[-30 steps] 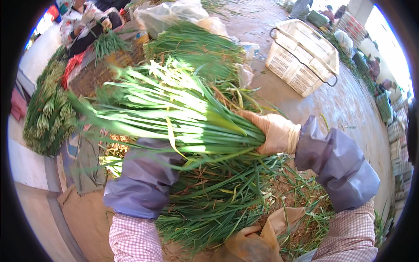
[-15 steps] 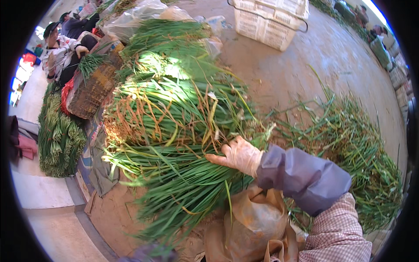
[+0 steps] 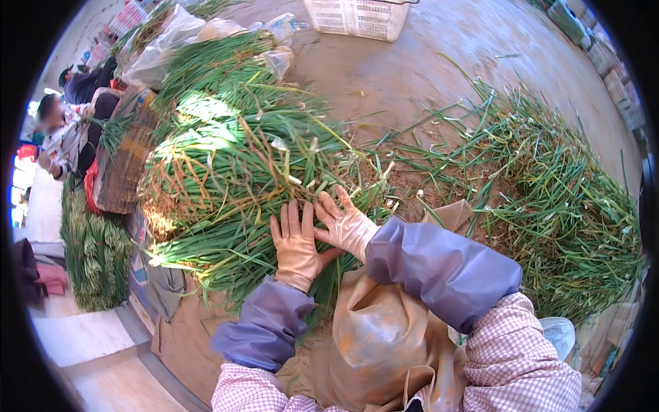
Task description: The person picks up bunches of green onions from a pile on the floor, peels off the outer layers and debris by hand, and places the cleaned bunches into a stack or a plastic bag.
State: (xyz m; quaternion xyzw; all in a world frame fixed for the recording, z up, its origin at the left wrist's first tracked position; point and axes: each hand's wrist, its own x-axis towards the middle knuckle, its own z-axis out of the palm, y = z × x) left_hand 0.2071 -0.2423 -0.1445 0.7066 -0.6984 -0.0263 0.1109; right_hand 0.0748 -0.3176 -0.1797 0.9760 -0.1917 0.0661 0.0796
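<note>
Both of my gloved hands rest on a large heap of long green stalks, which look like garlic shoots or chives. My left hand lies flat, fingers stretched away from me over the near stalks. Beside it, almost touching, my right hand presses on the heap's right end with its fingers extended. Dry brown and yellow leaves are mixed through the stalks. Purple sleeve covers run up both forearms. A tan, stained apron spreads over my lap below the hands.
Loose green trimmings are piled on the floor at right. A white plastic crate stands at the far side. Tied green bundles lie at left, near a wooden block. A person sits beyond it. Clear plastic sheeting lies behind the heap.
My left hand has come up from the lower edge onto the stalks. The fanned-out near stalks are drawn back against the heap. My right hand's fingers have straightened. The view has shifted.
</note>
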